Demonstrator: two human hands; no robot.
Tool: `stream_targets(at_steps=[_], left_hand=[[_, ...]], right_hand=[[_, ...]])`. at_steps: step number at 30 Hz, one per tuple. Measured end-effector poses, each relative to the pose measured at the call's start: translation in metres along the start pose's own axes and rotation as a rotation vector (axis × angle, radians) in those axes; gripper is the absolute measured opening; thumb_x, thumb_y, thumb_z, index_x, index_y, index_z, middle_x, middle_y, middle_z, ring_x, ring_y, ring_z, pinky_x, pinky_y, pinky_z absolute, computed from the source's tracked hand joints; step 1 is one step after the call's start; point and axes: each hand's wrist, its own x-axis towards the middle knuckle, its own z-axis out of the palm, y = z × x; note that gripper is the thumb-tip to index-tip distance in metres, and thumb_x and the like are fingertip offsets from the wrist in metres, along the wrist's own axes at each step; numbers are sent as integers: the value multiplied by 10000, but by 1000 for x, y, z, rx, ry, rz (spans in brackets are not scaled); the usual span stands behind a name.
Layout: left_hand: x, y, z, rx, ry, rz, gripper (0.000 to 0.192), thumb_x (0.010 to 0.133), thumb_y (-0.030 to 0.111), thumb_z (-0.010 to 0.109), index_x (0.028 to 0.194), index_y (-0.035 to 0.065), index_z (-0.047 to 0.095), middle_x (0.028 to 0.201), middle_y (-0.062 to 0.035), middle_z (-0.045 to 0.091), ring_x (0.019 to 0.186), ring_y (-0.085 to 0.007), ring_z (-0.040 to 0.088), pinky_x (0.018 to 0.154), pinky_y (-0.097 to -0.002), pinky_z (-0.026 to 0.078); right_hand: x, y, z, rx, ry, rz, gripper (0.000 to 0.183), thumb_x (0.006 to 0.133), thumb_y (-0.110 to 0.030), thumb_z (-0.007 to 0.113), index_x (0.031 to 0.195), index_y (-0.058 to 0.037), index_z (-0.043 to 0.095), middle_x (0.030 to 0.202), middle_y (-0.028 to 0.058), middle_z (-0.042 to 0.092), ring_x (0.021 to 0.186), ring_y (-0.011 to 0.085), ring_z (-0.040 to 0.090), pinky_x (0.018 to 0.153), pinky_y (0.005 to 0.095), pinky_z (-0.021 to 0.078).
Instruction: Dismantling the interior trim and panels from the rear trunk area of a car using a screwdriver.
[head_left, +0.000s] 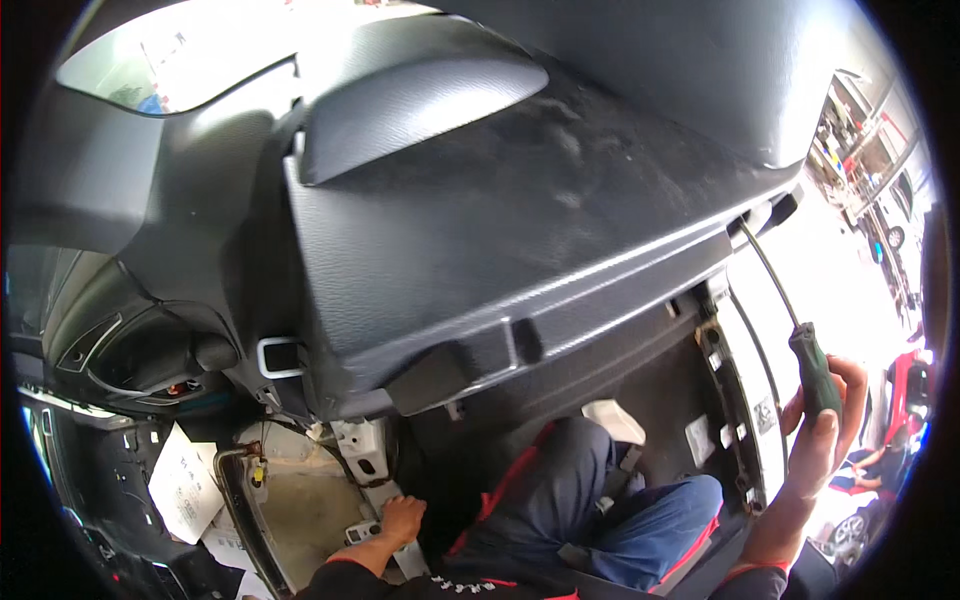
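My right hand (825, 420) is wrapped around the dark green handle of a long-shaft screwdriver (816, 367). Its shaft slants up and left, and the tip meets the right end of a large black grained trim panel (450, 240), beside a small recess; how deep it goes is hidden. My left hand (403, 519) rests, fingers curled, on a grey metal bracket (405, 559) low in the car's interior. Above it stands a holed light metal bracket (360, 450) under the panel's lower left corner.
White printed sheets (184, 484) lie at the left, beside a bare floor section (300, 510) with a yellow connector (259, 474). My bent knees (577, 465) are below the panel. On the right, the door opening shows a sill (757, 405), a red vehicle and another person (881, 465) outside.
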Motion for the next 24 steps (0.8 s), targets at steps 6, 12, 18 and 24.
stream_targets(at_steps=[6, 12, 18, 24], left_hand=[[-18, -26, 40, 13, 45, 1, 171, 828, 191, 580, 969, 187, 677, 891, -33, 612, 879, -287, 592, 755, -465, 427], [-4, -30, 51, 8, -51, -34, 275, 786, 296, 629, 1051, 253, 692, 935, 12, 619, 818, -278, 597, 660, -447, 431], [-11, -140, 122, 282, 138, 209, 264, 842, 355, 612, 1054, 215, 682, 977, -20, 661, 842, -286, 623, 669, -447, 458], [47, -159, 60, 121, 154, 341, 230, 906, 315, 575, 1040, 149, 660, 932, -57, 665, 811, -291, 629, 704, -431, 483]], right_hand=[[-19, -1, -25, -353, -24, -305, 616, 807, -367, 779, 1233, 14, 549, 1134, 150, 550, 911, 206, 561, 802, 331, 475], [-31, -28, 12, -3, 13, 190, 955, 784, -650, 686, 1408, 30, 437, 894, 74, 656, 777, 119, 601, 708, 268, 475], [-28, -10, 26, -19, 43, -326, 358, 867, -111, 694, 1202, -42, 588, 960, 50, 668, 851, 91, 598, 786, 253, 482], [-32, -20, 26, -7, 271, -99, 576, 897, -441, 664, 1163, 61, 568, 970, 234, 687, 965, 352, 677, 883, 422, 515]])
